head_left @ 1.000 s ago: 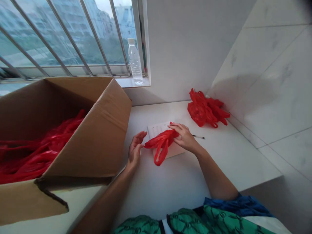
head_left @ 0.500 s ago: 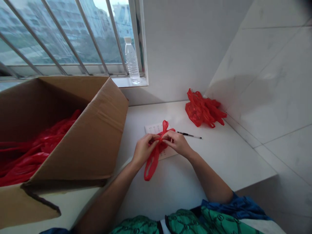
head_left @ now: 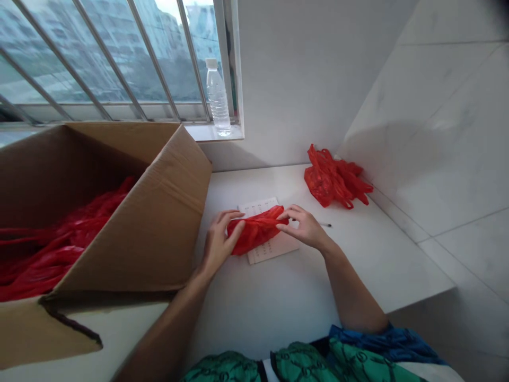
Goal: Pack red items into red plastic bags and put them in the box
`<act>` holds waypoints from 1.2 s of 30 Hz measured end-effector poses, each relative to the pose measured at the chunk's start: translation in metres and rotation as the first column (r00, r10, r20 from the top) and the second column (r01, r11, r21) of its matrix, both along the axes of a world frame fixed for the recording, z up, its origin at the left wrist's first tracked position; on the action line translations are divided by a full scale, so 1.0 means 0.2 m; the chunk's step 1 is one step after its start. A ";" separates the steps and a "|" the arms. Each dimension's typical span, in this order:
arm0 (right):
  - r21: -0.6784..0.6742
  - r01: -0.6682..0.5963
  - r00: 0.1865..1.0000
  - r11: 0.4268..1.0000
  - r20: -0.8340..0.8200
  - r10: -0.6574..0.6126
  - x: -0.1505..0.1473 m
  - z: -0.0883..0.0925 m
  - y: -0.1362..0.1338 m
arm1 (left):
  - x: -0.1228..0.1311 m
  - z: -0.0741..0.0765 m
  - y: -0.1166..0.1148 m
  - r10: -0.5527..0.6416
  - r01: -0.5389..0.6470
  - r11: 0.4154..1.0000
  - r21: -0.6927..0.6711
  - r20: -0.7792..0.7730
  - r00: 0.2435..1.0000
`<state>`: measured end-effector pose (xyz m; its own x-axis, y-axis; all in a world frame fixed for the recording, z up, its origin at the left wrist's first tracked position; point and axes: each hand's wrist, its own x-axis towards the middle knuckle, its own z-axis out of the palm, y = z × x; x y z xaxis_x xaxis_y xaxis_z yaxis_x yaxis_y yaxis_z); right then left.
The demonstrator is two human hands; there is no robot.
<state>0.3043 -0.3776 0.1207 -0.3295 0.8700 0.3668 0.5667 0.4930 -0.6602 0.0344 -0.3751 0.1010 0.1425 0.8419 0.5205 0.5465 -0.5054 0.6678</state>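
A crumpled red plastic bag (head_left: 257,233) lies bunched between my two hands over a printed paper sheet (head_left: 274,248) on the white counter (head_left: 286,297). My left hand (head_left: 218,245) curls round the bag's left end. My right hand (head_left: 304,227) pinches its right end with thumb and fingers. Both hands rest low on the counter.
A big open cardboard box (head_left: 159,223) full of red bags (head_left: 59,239) stands at the left. A pile of red bags (head_left: 336,180) lies at the back right by the tiled wall. A pen (head_left: 326,225) peeks out past my right hand. A water bottle (head_left: 218,98) stands on the window sill.
A second ago the bag was stretched long with a loop hanging. My hands came together at its middle, and now it is gathered into a compact bundle held at both ends.
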 end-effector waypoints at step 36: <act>0.270 0.571 0.610 0.775 -0.771 -0.181 0.06 0.20 -0.17 | 0.03 0.28 -0.24 -0.369 0.352 0.926 0.133 0.515 0.774</act>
